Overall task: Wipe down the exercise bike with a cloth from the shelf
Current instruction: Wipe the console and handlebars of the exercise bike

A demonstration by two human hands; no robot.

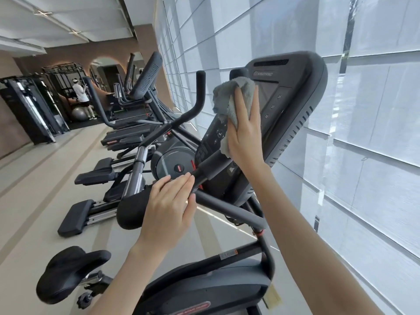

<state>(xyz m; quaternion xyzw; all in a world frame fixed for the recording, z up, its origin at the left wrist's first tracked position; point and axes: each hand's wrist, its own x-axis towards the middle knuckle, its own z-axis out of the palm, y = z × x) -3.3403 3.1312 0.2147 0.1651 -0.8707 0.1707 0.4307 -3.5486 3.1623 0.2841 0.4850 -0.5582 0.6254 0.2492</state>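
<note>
A gym floor (34, 189) runs beside tall windows covered by pale blinds (375, 155), seen tilted from a head-worn camera. A row of dark cardio machines (136, 123) recedes along the windows, and a person (80, 96) stands far off at the back.

Nearest is the exercise bike (204, 283), with its black saddle (68, 271) at the lower left of the view and its large dark console (295, 105) raised at centre right. A padded handlebar (227, 203) crosses below the console.

The right hand (245, 137) is raised on an outstretched arm. Its fingers (241, 103) are straight and together, pressing a grey cloth (229, 98) flat against the left part of the console face. The left hand (168, 208) reaches forward at handlebar height, fingers (179, 180) loosely extended and close together, lying against the bar without gripping it.

The step appears to be wiping the console. It likely goes best with light, even, overlapping strokes across the screen and buttons, the cloth spread flat under the palm, and the left hand steadying the frame.
</note>
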